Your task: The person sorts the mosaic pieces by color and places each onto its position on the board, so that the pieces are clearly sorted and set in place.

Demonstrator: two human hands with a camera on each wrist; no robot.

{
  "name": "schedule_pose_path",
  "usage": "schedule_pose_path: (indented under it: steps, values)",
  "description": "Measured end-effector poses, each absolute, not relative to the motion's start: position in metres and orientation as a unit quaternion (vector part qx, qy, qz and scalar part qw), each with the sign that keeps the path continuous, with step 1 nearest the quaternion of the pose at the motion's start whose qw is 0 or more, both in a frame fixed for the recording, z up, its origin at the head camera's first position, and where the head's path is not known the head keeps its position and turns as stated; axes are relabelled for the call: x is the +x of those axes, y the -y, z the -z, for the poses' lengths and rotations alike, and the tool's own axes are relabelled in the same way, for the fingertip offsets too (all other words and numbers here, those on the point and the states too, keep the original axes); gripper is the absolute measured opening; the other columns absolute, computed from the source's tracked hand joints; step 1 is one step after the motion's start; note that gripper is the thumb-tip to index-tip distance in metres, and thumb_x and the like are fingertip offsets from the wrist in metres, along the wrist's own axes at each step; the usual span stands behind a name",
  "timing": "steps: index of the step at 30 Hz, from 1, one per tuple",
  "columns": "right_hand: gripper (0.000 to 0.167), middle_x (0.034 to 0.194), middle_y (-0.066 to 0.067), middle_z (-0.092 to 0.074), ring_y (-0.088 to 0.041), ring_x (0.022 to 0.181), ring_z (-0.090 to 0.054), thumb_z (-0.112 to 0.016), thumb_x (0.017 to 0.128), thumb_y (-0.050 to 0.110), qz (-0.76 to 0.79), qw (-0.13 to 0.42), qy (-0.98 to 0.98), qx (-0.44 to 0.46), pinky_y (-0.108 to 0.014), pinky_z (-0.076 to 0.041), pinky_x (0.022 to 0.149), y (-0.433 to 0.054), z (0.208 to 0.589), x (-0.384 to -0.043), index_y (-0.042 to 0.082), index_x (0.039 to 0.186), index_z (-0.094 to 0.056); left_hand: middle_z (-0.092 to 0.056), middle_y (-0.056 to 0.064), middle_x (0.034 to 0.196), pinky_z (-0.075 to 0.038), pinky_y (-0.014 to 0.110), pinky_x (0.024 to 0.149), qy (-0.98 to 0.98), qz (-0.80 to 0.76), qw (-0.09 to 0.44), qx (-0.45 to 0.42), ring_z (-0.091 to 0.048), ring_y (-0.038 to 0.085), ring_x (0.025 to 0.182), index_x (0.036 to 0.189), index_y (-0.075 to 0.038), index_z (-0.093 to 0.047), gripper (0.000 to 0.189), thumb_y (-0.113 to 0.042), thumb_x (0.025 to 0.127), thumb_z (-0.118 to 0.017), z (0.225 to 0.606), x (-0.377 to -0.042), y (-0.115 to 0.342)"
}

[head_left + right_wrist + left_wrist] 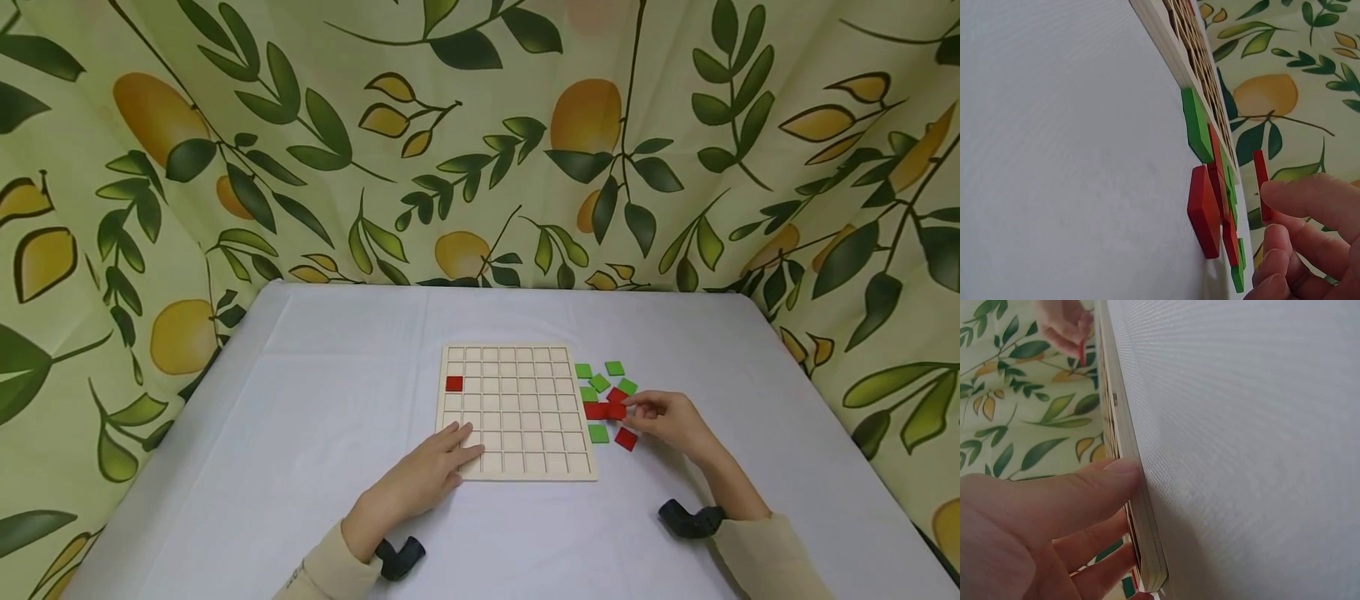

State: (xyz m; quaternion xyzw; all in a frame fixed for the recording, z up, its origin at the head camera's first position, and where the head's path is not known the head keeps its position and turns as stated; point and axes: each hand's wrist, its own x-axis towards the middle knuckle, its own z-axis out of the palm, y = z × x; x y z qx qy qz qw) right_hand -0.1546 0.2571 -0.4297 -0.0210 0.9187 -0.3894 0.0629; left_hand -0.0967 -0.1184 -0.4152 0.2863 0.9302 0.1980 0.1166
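The right hand (667,419) pinches a red tile (1262,185) between thumb and fingers, the tile on edge and clear of the tabletop (337,358). Its remaining fingers curl loosely below the pinch in the right wrist view. The forearm comes in from the lower right and slants up and to the left, bent a little at the wrist so that the fingertips point left, over the outer side of a scatter of loose tiles.

The left hand (425,468) rests relaxed on the near left corner of the wooden grid board (517,477), grasping no tile. Its fingers lie extended and slightly spread across the lower squares, pointing up and to the right, while the thumb lies against the board's side edge in the left wrist view. That forearm rises from the bottom of the head view, slanting right.

The board lies flat between the two hands. One placed red square (454,383) sits in its leftmost column, third row from the far side. Along its right edge lie green tiles (598,433) and other red tiles (626,439), some touching.

Both arms wear beige sleeves (768,554) and dark wrist devices (692,520). A leaf-and-fruit patterned curtain (480,167) hangs beyond.
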Motion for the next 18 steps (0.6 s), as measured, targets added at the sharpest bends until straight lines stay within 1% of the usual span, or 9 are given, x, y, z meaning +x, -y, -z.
schedule_pose_path:
  steps: [11, 18]
  values:
    - [0.027, 0.073, -0.003, -0.053, -0.006, 0.065, -0.046, -0.07, 0.082, 0.007, 0.405, 0.078, -0.91, -0.042, -0.017, -0.041, 0.051, -0.249, 0.427, -0.161, -0.006, 0.106, -0.068, -0.04, 0.014, 0.154, -0.036, 0.05, 0.117, -0.931, -0.191, 0.117, 0.288, -0.034, 0.035, 0.145, 0.138, -0.012, -0.054, 0.045, -0.011, 0.093, -0.06, 0.417, -0.098, 0.119]
    - [0.028, 0.073, -0.003, -0.054, -0.007, 0.067, -0.046, -0.074, 0.081, 0.009, 0.399, 0.082, -0.912, -0.052, -0.016, -0.039, 0.052, -0.239, 0.423, -0.162, -0.005, 0.105, -0.069, -0.04, 0.014, 0.154, -0.035, 0.05, 0.118, -0.931, -0.191, 0.119, 0.288, -0.034, 0.034, 0.145, 0.137, -0.011, -0.054, 0.044, -0.01, 0.093, -0.06, 0.417, -0.098, 0.119]
